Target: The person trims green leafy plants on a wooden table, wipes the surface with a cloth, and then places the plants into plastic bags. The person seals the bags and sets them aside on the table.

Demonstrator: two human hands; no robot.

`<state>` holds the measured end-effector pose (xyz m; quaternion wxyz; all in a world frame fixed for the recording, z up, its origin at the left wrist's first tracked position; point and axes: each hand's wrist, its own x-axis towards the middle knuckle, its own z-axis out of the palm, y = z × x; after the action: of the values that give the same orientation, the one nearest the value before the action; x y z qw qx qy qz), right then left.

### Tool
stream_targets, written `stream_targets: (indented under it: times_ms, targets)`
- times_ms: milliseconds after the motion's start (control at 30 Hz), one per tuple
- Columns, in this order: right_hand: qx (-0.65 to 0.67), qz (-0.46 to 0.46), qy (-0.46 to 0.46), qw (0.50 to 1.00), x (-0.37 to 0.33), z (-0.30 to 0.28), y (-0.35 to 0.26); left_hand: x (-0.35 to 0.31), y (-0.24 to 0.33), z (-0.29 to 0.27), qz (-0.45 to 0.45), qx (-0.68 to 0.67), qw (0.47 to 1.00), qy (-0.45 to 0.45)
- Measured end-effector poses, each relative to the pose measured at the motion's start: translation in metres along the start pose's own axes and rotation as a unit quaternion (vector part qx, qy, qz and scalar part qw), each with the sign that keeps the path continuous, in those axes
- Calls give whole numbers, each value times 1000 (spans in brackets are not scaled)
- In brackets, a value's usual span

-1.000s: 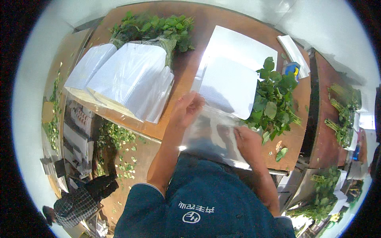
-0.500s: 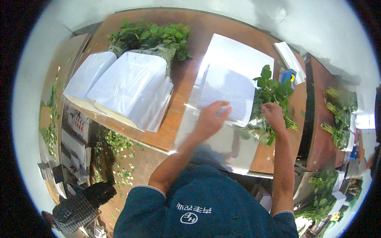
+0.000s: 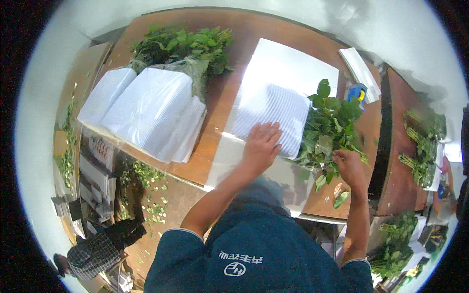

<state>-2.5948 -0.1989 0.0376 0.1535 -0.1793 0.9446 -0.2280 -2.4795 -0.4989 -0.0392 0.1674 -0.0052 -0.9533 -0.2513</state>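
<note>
My left hand [image 3: 263, 145] lies flat, fingers stretched, on a ribbed white sheet [image 3: 288, 110] that appears wrapped around a bunch of leafy green stems [image 3: 334, 117]. The bunch's leaves and pale stem ends stick out on the right. Beside those lower leaves, my right hand [image 3: 350, 168] is closed in a pinch; what it grips, if anything, is too small to make out. Just below that hand is a loose green leaf [image 3: 341, 199]. Under the bundle are a flat white sheet [image 3: 293, 61] and a clear film [image 3: 229, 158].
White-wrapped bunches [image 3: 151, 110] in clear film stand on the left of the brown table [image 3: 222, 112], foliage [image 3: 185, 46] behind them. A blue tape dispenser [image 3: 356, 93] and white strips [image 3: 360, 73] lie at the right. Another person [image 3: 95, 251] is at lower left.
My left hand has come down flat onto the ribbed sheet. My right hand has moved down and slightly right along the leaves. A loose leaf now shows below it.
</note>
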Motion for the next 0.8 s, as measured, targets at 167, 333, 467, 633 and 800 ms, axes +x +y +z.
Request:
stream_targets:
  times_ms: [167, 333, 467, 633, 800]
  targets:
    - [-42, -61, 14, 997, -36, -40, -34, 2, -2, -4, 9, -16, 1000, 7]
    - [91, -38, 63, 993, 9, -35, -1, 4, -1, -3, 7, -12, 1000, -9]
    - [197, 77, 47, 976, 59, 4, 46, 7, -1, -1, 16, 19, 1000, -9]
    - [258, 111, 15, 960, 70, 34, 81, 13, -2, 0, 39, 40, 998, -41]
    - [309, 104, 42, 944, 81, 17, 102, 21, -4, -1, 55, 31, 996, -69]
